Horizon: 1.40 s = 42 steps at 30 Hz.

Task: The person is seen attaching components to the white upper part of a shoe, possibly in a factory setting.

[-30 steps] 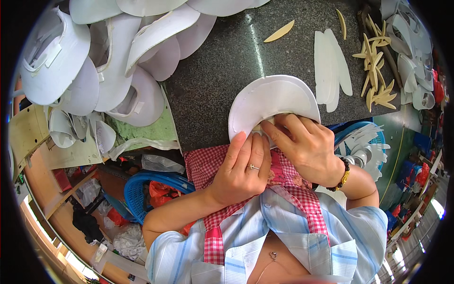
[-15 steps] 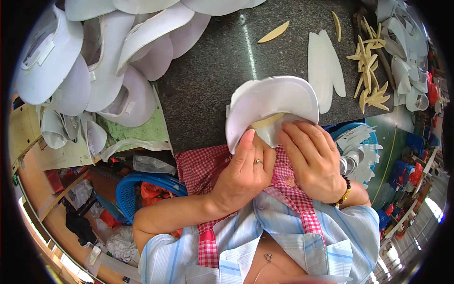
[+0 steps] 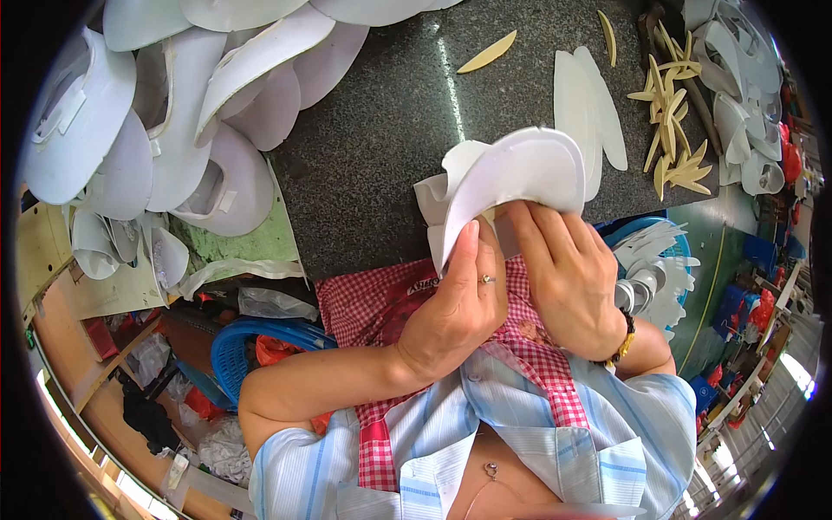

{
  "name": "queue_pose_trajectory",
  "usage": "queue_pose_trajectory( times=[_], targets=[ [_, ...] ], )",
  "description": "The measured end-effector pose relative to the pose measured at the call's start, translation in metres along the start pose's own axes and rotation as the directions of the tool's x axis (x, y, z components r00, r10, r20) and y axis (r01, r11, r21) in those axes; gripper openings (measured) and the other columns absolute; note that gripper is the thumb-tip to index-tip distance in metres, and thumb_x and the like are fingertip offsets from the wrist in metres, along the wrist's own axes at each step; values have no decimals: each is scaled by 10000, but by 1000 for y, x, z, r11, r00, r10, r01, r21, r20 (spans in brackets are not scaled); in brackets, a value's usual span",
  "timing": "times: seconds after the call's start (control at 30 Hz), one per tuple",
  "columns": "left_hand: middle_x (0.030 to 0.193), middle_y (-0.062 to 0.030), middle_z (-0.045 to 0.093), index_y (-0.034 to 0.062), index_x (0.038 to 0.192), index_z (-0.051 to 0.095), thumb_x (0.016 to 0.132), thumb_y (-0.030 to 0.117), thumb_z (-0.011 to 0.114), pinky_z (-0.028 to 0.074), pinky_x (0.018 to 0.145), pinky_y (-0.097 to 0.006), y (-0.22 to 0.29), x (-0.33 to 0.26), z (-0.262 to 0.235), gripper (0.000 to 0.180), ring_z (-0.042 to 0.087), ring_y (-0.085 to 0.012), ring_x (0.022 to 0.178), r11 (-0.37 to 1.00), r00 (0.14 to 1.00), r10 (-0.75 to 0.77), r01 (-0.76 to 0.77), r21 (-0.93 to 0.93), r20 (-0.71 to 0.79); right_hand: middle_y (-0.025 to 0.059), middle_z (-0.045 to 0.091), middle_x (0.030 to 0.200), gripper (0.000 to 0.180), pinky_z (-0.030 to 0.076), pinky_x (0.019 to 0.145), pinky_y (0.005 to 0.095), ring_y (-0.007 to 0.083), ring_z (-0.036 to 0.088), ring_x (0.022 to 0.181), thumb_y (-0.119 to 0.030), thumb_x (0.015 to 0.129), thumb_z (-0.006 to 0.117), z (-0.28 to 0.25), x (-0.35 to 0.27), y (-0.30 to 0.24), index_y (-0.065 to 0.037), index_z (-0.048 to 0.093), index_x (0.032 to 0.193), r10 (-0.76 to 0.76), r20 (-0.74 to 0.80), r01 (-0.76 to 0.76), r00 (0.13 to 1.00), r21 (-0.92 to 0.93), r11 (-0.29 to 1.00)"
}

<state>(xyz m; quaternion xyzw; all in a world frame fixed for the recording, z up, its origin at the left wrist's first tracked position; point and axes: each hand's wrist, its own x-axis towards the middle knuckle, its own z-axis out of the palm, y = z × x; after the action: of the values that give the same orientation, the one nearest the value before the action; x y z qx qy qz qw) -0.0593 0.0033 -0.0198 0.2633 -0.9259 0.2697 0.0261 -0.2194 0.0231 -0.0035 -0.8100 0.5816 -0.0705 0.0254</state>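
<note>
Both hands hold a white visor [image 3: 520,169] with a curved brim, just over the near edge of the dark stone table. My left hand [image 3: 464,299] grips its left edge, thumb up along the brim. My right hand [image 3: 572,277] is closed on the right part of the opening, its fingers bent inward and the tips hidden. A small bit of beige edging shows between the hands. Beyond the visor on the table lie flat white strips [image 3: 576,113], a cream crescent-shaped piece [image 3: 488,52] and a heap of similar crescents [image 3: 667,121].
Many white visors [image 3: 186,113] are piled at the left, and more [image 3: 737,78] stand at the far right. A blue basket [image 3: 680,234] with white cut pieces is by my right arm. Another blue basket [image 3: 230,355] holding red plastic sits below the table at left.
The visor has turned and tilted, so its brim stands more upright and its band shows on the left. My right fingers have moved deeper under the brim. The view has shifted slightly.
</note>
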Motion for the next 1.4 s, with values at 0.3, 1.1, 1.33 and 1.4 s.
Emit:
queue_pose_trajectory(
  times=[0.3, 1.1, 1.33, 1.4],
  targets=[
    [800, -108, 645, -49, 1028, 716, 782, 71, 564, 423, 1058, -381, 9, 2, 1, 313, 631, -194, 772, 998, 1000, 5, -4, -56, 23, 50, 448, 737, 178, 443, 586, 272, 172, 513, 691, -124, 629, 617, 10, 14, 8, -40, 558, 774, -31, -80, 26, 996, -74, 997],
    [847, -149, 610, -63, 982, 662, 750, 107, 551, 474, 957, -416, -8, 2, 1, 308, 599, -257, 814, 943, 985, -154, 171, -286, 79, 125, 630, 1130, 398, 472, 718, 349, 218, 606, 887, -23, 681, 608, -20, 14, 15, 14, 607, 1077, -201, 36, 196, 979, 105, 975],
    [1160, -108, 640, -42, 1189, 598, 933, 58, 619, 494, 922, -337, -38, -11, 27, 276, 615, -185, 1060, -688, 778, -501, -93, -719, 379, 74, 624, 981, 393, 456, 798, 282, 138, 558, 895, -304, 878, 709, 14, 47, 49, 34, 622, 1059, 100, 104, -115, 989, 988, 108],
    [1173, -104, 637, -19, 1223, 579, 934, 92, 625, 479, 953, -340, -32, -12, 41, 313, 606, -188, 1085, -735, 736, -547, -194, -650, 399, 52, 622, 934, 323, 451, 755, 280, 110, 542, 846, -280, 880, 702, 17, 66, 36, 23, 659, 981, 24, -97, 91, 995, 981, 169]
  ],
)
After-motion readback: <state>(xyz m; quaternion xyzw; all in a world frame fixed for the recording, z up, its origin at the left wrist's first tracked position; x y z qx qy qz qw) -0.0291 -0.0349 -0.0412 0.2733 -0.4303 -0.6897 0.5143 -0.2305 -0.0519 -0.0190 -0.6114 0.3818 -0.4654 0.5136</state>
